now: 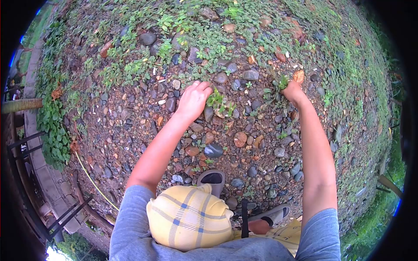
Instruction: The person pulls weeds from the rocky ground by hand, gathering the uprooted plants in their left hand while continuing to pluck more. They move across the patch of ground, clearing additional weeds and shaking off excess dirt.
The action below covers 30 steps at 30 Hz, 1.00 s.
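Crouched on stony ground (143, 126), a person's right hand (292, 90) closes its grip on a leafy weed (283, 81). The left hand (193, 101) curls over a small weed (216, 100), grip hidden. Near gravel looks largely cleared; far greenery (130, 69) remains.

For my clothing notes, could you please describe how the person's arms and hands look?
The left sleeve and right sleeve are short, plain grey fabric ending above the elbows, leaving the forearms uncovered. The left hand and right hand wear no gloves; no watch, ring or band shows.
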{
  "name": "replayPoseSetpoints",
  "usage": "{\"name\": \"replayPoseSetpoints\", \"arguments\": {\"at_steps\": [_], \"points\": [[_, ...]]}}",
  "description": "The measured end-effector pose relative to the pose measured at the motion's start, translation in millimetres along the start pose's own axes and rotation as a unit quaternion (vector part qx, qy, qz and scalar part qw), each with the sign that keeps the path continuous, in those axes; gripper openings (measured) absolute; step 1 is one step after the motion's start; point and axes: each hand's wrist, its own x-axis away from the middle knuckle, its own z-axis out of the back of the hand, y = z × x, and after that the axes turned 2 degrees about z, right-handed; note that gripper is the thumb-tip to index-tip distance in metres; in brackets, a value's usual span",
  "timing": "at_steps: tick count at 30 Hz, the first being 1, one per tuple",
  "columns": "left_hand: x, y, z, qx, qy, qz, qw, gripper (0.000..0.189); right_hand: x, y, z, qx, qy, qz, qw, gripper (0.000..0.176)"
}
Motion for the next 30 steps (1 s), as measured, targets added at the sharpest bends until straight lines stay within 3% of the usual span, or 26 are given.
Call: {"name": "replayPoseSetpoints", "arguments": {"at_steps": [4,5,8,9,12,16,17,20,21,24,30], "points": [[-13,-2,-15,-0.041,-0.038,0.048,0.997,0.036,51,-10,6,-0.091,0.029,0.002,0.995,0.031],[-17,-3,-16,-0.048,-0.096,0.071,0.992,0.045,67,-13,8,-0.104,0.039,0.005,0.994,0.026],[-23,-6,-21,-0.071,-0.132,0.07,0.986,0.048,110,-17,13,-0.152,0.072,0.009,0.986,0.024],[-24,-7,-22,-0.091,-0.143,0.065,0.983,0.05,105,8,-1,-0.189,0.064,0.01,0.98,0.024],[-31,-15,-23,-0.117,-0.121,0.01,0.986,0.045,131,35,0,-0.208,0.074,-0.018,0.975,0.022],[-39,-13,-14,-0.141,-0.119,0.009,0.983,0.039,171,75,18,-0.302,0.14,-0.076,0.94,0.024],[-41,-14,-15,-0.146,-0.116,0.016,0.982,0.036,168,114,9,-0.304,0.13,-0.069,0.941,0.025],[-45,-19,-23,-0.152,-0.097,0.032,0.983,0.02,190,126,31,-0.234,0.081,0.015,0.969,0.027],[-45,-21,-26,-0.156,-0.1,0.042,0.982,0.018,187,136,28,-0.206,0.047,-0.014,0.977,0.03],[-45,-22,-27,-0.157,-0.107,0.063,0.98,0.014,183,103,35,-0.093,0.055,0.059,0.992,0.032],[-40,-15,-8,-0.144,-0.098,0.081,0.981,0.014,104,103,33,0.086,0.187,0.156,0.966,0.031]]}}
